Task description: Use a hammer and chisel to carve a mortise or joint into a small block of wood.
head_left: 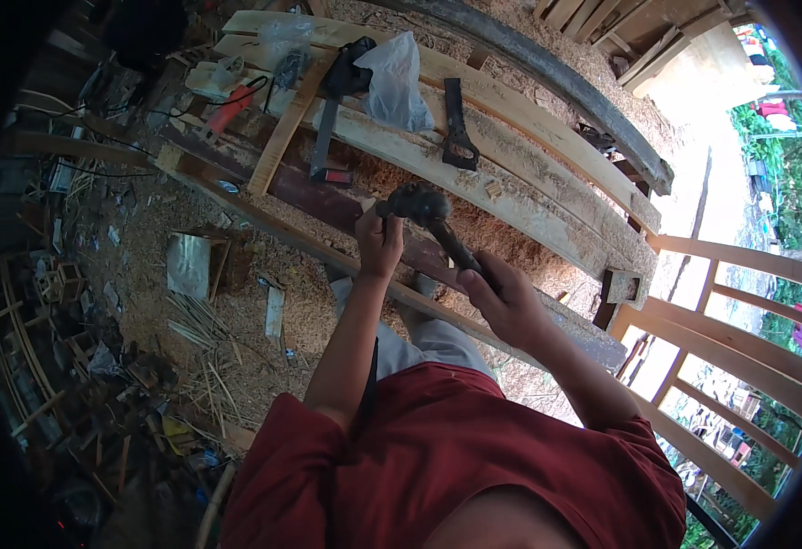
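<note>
My right hand (503, 291) is wrapped round the handle of a dark-headed hammer (421, 203), held above the workbench. Beside the hammer's head is my left hand (381, 240), its fingers pressed together at the bench edge. Whatever they pinch, if anything, is hidden behind the fingers and the hammer head. Beyond both hands, a black handsaw (457, 126) lies on the pale planks (534, 195). Left of it rest a clear plastic bag (395, 80) and a long flat grey tool (323, 137) with a red patch at its near end.
A red corded tool (230, 112) lies at the bench's far left. One wooden strip (287, 133) crosses the planks. A wooden block (622, 286) stands at the right end, near a slatted wooden frame (721, 334). Shavings and thin sticks (202, 325) cover the floor at left.
</note>
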The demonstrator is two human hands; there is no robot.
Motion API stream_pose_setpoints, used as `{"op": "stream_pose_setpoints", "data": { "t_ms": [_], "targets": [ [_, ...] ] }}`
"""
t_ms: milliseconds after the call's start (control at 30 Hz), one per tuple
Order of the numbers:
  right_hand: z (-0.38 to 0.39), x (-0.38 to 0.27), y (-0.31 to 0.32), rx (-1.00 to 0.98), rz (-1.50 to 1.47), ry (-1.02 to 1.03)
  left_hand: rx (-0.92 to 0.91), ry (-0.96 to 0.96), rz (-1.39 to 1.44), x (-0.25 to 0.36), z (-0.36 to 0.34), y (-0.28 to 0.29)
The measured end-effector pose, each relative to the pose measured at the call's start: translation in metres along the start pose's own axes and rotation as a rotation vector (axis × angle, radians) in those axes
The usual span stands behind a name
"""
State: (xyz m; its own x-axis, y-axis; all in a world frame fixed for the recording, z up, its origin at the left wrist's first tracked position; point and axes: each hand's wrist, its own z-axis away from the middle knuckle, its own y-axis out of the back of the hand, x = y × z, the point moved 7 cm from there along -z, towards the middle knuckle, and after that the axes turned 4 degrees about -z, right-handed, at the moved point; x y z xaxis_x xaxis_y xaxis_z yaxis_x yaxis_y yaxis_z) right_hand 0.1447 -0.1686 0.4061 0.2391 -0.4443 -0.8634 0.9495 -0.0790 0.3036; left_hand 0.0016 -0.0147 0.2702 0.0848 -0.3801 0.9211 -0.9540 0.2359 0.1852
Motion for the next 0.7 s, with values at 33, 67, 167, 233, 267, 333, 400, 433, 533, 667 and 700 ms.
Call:
{"op": "stream_pose_setpoints", "data": {
  "t_ms": [33, 67, 167, 233, 267, 333, 400, 433, 533, 667, 700],
  "targets": [
    [-0.001, -0.003, 0.001, -0.002, 0.03, -0.003, 0.002, 0.0, 0.004, 0.004, -0.001, -0.002],
    [-0.002, -0.006, 0.001, -0.004, 0.06, -0.005, 0.011, -0.003, 0.014, 0.004, -0.002, -0.002],
    [0.002, -0.022, 0.004, -0.001, -0.043, 0.01, -0.021, 0.022, 0.012, 0.001, 0.002, 0.0],
    [0.009, -0.043, 0.005, 0.002, -0.072, 0.097, -0.058, 0.049, -0.004, -0.007, 0.007, 0.0],
    [0.013, -0.053, 0.007, 0.013, -0.103, 0.178, -0.045, 0.026, -0.013, -0.005, 0.006, -0.001],
    [0.006, -0.047, 0.002, 0.027, 0.013, 0.179, -0.037, 0.0, -0.02, -0.002, 0.004, -0.001],
    [0.001, -0.037, 0.001, 0.044, 0.123, 0.167, 0.009, -0.075, -0.019, 0.015, 0.002, -0.001],
    [-0.002, -0.03, 0.001, 0.034, 0.133, 0.15, -0.003, -0.073, -0.015, 0.015, 0.007, -0.004],
    [0.0, -0.041, 0.004, 0.025, 0.052, 0.146, -0.015, -0.009, -0.066, -0.002, 0.009, -0.007],
    [0.016, -0.062, -0.004, 0.0, -0.023, 0.27, -0.064, 0.085, -0.016, -0.067, 0.022, 0.01],
    [0.016, -0.058, -0.004, -0.017, 0.025, 0.283, -0.141, 0.264, 0.01, -0.082, 0.022, 0.004]
  ]
}}
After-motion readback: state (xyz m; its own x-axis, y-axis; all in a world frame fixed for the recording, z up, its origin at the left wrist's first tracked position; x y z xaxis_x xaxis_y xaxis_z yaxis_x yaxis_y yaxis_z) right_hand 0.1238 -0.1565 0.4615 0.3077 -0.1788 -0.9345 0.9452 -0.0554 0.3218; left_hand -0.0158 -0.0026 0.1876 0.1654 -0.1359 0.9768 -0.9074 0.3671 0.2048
